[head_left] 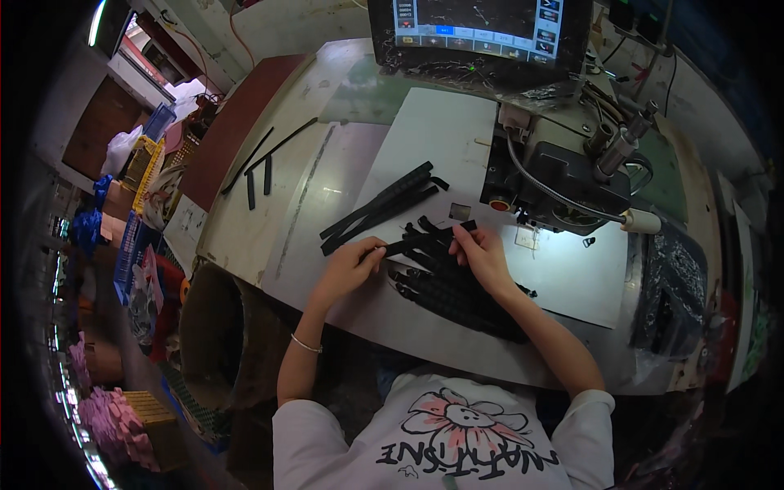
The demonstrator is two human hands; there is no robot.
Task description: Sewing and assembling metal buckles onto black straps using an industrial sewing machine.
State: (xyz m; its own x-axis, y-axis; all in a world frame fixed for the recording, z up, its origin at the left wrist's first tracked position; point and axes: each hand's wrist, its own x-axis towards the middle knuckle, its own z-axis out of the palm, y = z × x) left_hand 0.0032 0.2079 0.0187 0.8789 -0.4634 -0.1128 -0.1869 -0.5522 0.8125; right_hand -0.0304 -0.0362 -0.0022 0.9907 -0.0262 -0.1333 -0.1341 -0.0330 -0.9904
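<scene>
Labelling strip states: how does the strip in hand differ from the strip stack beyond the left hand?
The held strip looks single; the strip stack has several pieces. The left hand and right hand hold the held strip; the strip stack lies unheld. Both are black and narrow.

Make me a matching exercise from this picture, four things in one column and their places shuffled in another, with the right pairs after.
1. Held black strip
2. Lit screen
3. Bracelet
4. Dark machine head

A. Around the left forearm
B. Right side of the table
C. Between left hand and right hand
D. Back of the table

Pairs: 1-C, 2-D, 3-A, 4-B
</scene>
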